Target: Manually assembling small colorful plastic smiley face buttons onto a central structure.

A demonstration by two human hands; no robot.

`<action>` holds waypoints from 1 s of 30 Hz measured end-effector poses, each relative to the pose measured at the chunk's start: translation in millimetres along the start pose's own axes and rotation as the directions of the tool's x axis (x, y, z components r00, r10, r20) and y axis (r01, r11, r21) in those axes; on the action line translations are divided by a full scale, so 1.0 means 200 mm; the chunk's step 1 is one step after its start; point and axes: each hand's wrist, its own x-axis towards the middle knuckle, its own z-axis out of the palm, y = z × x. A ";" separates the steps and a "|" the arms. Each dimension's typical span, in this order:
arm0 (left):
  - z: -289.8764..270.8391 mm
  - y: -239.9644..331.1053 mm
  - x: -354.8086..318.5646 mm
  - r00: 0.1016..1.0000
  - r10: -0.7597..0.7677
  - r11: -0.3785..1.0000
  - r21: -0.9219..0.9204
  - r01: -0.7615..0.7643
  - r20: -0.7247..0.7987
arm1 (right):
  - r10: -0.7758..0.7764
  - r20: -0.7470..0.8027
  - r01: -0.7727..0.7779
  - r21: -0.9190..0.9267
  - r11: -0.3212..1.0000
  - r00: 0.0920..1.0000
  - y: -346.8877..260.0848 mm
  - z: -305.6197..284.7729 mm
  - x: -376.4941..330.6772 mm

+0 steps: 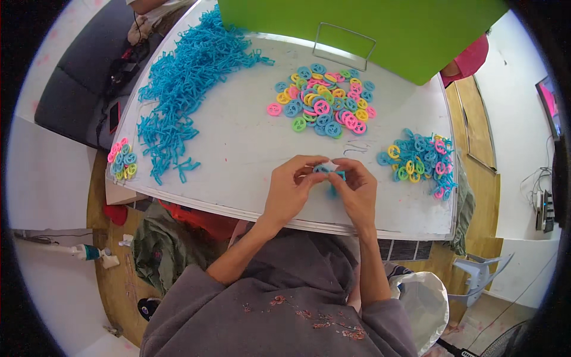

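Note:
Over the near part of the table, my left hand (290, 185) and my right hand (358, 191) meet at the fingertips. My left thumb and forefinger pinch a small blue plastic wheel (321, 169). A blue plastic frame piece (341, 175) is gripped in my right fingers and touches or nearly touches the wheel; the fingers partly hide both. Beyond my hands lies a pile of spoked plastic wheels (322, 107) in pink, yellow, green and blue. At the right edge, blue pieces with coloured wheels on them form a smaller heap (416, 163).
A large mound of blue frame pieces (193, 65) covers the table's left side. Several coloured wheels (123, 159) cluster at the left edge. A green board (363, 30) with a wire handle (345, 46) stands at the back. A white bag (422, 303) hangs low beside my right arm.

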 end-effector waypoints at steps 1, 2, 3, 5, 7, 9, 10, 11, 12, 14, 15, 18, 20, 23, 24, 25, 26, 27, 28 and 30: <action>-0.01 -0.01 0.00 0.997 -0.064 0.998 0.029 0.062 0.054 | -0.001 0.004 0.001 0.002 1.000 1.000 -0.02 0.00 -0.01; -0.02 -0.02 0.00 0.997 -0.063 0.998 0.031 0.062 0.048 | 0.017 0.046 -0.021 0.085 0.996 0.999 -0.05 0.01 -0.02; -0.04 -0.03 0.00 0.996 -0.078 0.997 0.005 0.078 0.031 | 0.032 0.092 -0.047 0.168 0.985 0.995 -0.06 0.02 -0.02; -0.06 -0.03 0.00 0.996 -0.091 0.996 -0.014 0.091 -0.010 | 0.051 0.093 -0.065 0.145 0.987 0.994 -0.05 0.02 -0.04; -0.04 -0.06 -0.02 0.998 -0.065 0.997 0.046 0.064 0.014 | 0.069 0.111 -0.083 0.129 0.988 0.991 -0.03 0.01 -0.05; -0.07 -0.01 -0.06 0.995 -0.094 0.995 0.014 0.095 -0.015 | 0.034 0.047 -0.028 -0.118 0.993 0.998 -0.04 -0.05 -0.04; -0.09 0.06 -0.08 0.992 0.002 0.991 0.135 0.015 -0.123 | -0.014 0.010 0.015 -0.149 0.989 1.000 -0.02 -0.11 -0.04; -0.12 0.12 -0.10 0.971 0.108 0.964 0.260 -0.050 -0.212 | -0.062 -0.031 0.055 -0.185 0.981 0.998 -0.01 -0.18 -0.03; -0.22 0.13 -0.12 0.951 0.184 0.914 0.400 -0.073 -0.247 | -0.108 -0.103 0.086 -0.194 0.977 0.989 0.00 -0.24 -0.01; -0.47 0.17 -0.17 0.852 0.507 0.393 0.915 -0.093 -0.131 | -0.177 -0.234 0.111 -0.272 0.956 0.956 -0.06 -0.38 0.02; -0.56 0.16 -0.18 0.867 0.434 0.416 0.908 0.050 -0.246 | -0.206 -0.301 0.096 -0.342 0.935 0.931 -0.08 -0.44 0.04; -0.79 0.10 -0.20 0.883 0.389 0.298 0.943 0.151 -0.264 | -0.321 -0.316 0.076 -0.596 0.799 0.893 -0.11 -0.56 0.12; -0.84 0.08 -0.18 0.898 0.367 0.308 0.942 0.131 -0.245 | -0.380 -0.271 0.086 -0.706 0.703 0.884 -0.08 -0.64 0.18; -0.85 0.05 -0.16 0.910 0.372 0.322 0.945 0.061 -0.186 | -0.466 -0.196 0.120 -0.816 0.566 0.863 -0.08 -0.66 0.22; -0.82 0.04 -0.15 0.905 0.398 0.332 0.943 0.009 -0.149 | -0.508 -0.171 0.151 -0.833 0.533 0.844 -0.09 -0.65 0.21; -0.79 0.03 -0.14 0.907 0.400 0.347 0.938 -0.014 -0.134 | -0.514 -0.184 0.134 -0.843 0.520 0.837 -0.10 -0.64 0.21; -0.73 0.05 -0.14 0.894 0.392 0.479 0.878 0.002 -0.216 | -0.601 -0.233 0.130 -0.858 0.498 0.764 -0.11 -0.63 0.20; -0.68 0.08 -0.12 0.880 0.370 0.601 0.799 0.018 -0.298 | -0.680 -0.272 0.127 -0.871 0.476 0.681 -0.12 -0.62 0.20; -0.63 0.13 -0.13 0.868 0.424 0.604 0.795 -0.060 -0.257 | -0.683 -0.269 0.131 -0.871 0.474 0.679 -0.14 -0.57 0.18; -0.51 0.13 -0.11 0.917 0.260 0.837 0.544 -0.058 -0.302 | -0.580 -0.458 0.152 -0.682 0.715 0.674 -0.18 -0.45 0.08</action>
